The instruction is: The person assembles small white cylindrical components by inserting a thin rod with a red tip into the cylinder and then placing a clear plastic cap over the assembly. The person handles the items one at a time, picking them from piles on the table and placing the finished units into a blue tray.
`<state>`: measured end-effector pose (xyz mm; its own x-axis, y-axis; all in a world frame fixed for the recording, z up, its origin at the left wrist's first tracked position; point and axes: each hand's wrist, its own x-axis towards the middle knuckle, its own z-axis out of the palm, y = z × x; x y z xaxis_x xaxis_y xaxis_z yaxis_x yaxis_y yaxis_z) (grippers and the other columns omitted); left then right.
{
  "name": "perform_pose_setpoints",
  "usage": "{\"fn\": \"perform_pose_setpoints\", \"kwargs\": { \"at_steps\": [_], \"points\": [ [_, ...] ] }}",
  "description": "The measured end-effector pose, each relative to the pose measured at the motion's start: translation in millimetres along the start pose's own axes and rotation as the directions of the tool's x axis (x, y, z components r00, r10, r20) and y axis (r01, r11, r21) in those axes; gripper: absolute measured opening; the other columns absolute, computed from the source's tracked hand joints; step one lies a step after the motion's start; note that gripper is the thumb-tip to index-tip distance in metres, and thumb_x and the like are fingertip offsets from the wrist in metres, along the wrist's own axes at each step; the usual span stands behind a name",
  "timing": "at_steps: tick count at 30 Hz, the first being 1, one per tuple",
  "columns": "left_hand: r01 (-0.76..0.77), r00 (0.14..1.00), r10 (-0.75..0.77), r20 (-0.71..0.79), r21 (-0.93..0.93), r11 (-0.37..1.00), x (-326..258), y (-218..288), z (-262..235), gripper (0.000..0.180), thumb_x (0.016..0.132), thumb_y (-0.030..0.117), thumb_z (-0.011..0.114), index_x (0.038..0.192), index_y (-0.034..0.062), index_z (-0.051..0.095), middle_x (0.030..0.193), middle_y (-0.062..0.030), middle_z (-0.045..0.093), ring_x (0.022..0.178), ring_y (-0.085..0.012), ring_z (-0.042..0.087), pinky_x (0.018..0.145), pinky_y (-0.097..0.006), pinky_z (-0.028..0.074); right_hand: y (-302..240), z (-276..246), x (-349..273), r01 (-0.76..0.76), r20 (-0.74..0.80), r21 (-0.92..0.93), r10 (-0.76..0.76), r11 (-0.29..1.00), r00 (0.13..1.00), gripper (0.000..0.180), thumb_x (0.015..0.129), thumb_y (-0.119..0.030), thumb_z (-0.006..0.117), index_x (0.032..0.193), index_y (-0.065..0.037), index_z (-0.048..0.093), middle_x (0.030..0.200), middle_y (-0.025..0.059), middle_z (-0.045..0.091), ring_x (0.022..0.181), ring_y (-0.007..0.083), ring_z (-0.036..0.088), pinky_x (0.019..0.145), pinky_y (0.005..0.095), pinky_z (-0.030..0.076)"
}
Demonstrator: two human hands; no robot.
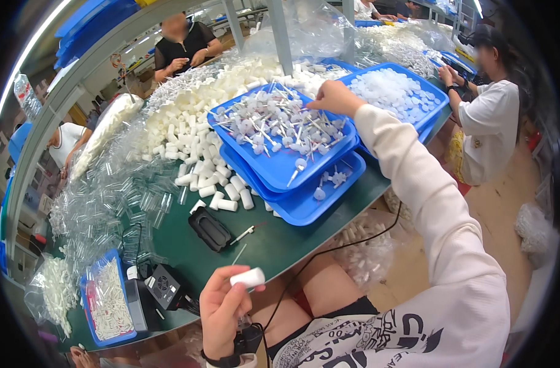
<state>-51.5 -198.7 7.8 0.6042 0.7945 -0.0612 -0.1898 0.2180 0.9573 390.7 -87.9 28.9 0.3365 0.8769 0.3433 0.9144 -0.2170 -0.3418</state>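
My left hand [226, 306] is in front of the table edge, its fingers closed round a short white plastic cylinder [247, 278]. Out at the far right of the top blue tray [286, 173], my right hand [336, 98] has its fingertips pinched together over the parts; what is between them is too small to tell. That tray is heaped with thin white sticks bearing frosted round discs [274, 122]. Nearest my left hand on the green table lie a thin pale rod [239, 254], a small white stick part [242, 235] and a black oblong holder [209, 229].
White cylinders [188, 132] pile up behind the stacked trays, with clear tubes [120, 196] to the left. Another blue tray [397, 92] holds frosted discs. A small black device with a fan grille [163, 283] stands by a tray of white sticks [108, 300]. Co-workers sit around the table.
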Motion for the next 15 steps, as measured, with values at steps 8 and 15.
{"fn": "perform_pose_setpoints", "kwargs": {
  "at_steps": [8,15],
  "points": [
    [-0.079,0.994,0.071,-0.089,-0.085,0.993,11,-13,5,0.023,0.086,0.007,0.053,0.107,-0.0028,0.049,0.087,-0.0217,0.062,0.047,-0.0057,0.036,0.046,-0.019,0.029,-16,-3,-3,-0.001,0.076,-0.006,0.001,1.000,0.997,0.027,0.067,-0.028,0.072,0.079,-0.005,0.069,0.077,0.0135,0.066,0.073,0.0253,0.064,0.068,0.0323,0.050],
    [-0.076,0.996,0.070,-0.058,-0.114,0.991,10,-21,3,0.021,0.087,0.009,0.055,0.105,-0.0010,0.049,0.087,-0.0171,0.062,0.047,-0.0058,0.036,0.046,-0.019,0.029,-29,-22,-24,0.152,-0.473,0.255,-0.013,0.955,0.881,0.032,0.073,-0.024,0.069,0.097,-0.003,0.066,0.086,0.0109,0.066,0.076,0.0225,0.064,0.070,0.0324,0.050]
  ]
}}
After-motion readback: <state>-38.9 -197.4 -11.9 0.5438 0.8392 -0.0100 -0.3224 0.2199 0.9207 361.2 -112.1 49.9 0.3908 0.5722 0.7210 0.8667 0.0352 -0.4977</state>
